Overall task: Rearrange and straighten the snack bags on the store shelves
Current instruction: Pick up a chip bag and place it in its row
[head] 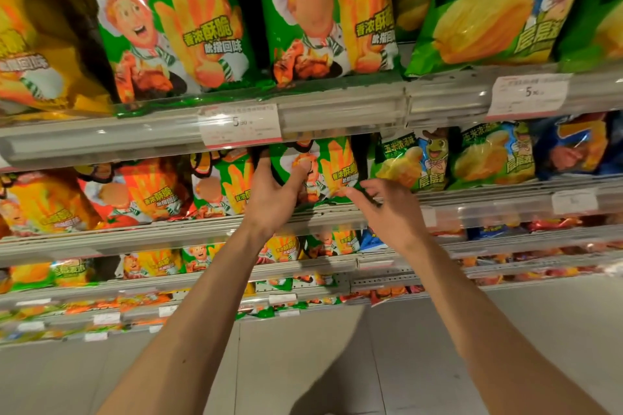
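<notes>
The glossy green plastic snack bag (332,172) stands upright on the second shelf (202,229). The left hand (274,192) pinches its left edge; the right hand (387,205), fingers spread, hovers at its lower right corner.

Bare forearms — no sleeves, no jewellery.
</notes>
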The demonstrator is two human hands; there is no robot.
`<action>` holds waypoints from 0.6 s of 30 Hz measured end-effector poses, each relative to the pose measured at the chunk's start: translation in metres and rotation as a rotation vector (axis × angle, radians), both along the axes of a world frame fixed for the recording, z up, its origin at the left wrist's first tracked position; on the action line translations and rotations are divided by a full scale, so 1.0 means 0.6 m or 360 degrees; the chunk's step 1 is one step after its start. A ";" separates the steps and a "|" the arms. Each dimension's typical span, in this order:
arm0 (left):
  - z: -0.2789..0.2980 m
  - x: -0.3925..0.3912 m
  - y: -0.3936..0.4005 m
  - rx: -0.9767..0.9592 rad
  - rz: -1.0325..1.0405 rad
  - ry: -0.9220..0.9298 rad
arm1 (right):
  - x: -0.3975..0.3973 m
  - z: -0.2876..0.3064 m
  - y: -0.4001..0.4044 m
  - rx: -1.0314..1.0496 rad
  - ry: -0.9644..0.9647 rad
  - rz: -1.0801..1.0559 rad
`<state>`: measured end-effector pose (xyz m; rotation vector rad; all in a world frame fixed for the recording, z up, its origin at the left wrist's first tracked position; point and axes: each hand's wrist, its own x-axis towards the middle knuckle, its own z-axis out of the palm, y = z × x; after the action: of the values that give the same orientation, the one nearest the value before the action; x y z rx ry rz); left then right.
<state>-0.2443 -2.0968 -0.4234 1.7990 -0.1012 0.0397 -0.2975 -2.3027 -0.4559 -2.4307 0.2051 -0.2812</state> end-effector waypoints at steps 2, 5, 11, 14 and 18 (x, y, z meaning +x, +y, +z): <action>0.001 0.011 0.003 0.0020 -0.0005 -0.0011 | 0.012 0.004 0.006 -0.0057 0.0021 0.0015; -0.006 0.020 0.008 0.0137 -0.0100 0.0010 | 0.024 0.011 0.021 -0.0077 0.0016 0.0004; -0.027 0.014 0.005 0.0371 -0.0114 0.0082 | 0.025 0.006 0.032 -0.0122 0.0008 -0.0032; -0.037 -0.002 -0.007 0.0419 0.0017 -0.0039 | 0.024 0.004 0.032 -0.0110 -0.0011 -0.0044; -0.035 -0.009 -0.020 0.0502 -0.0015 -0.0028 | 0.027 0.002 0.030 -0.0098 -0.0013 -0.0078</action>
<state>-0.2499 -2.1087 -0.4444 2.1135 -0.1342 0.0339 -0.2815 -2.2850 -0.4544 -2.4873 0.2560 -0.3231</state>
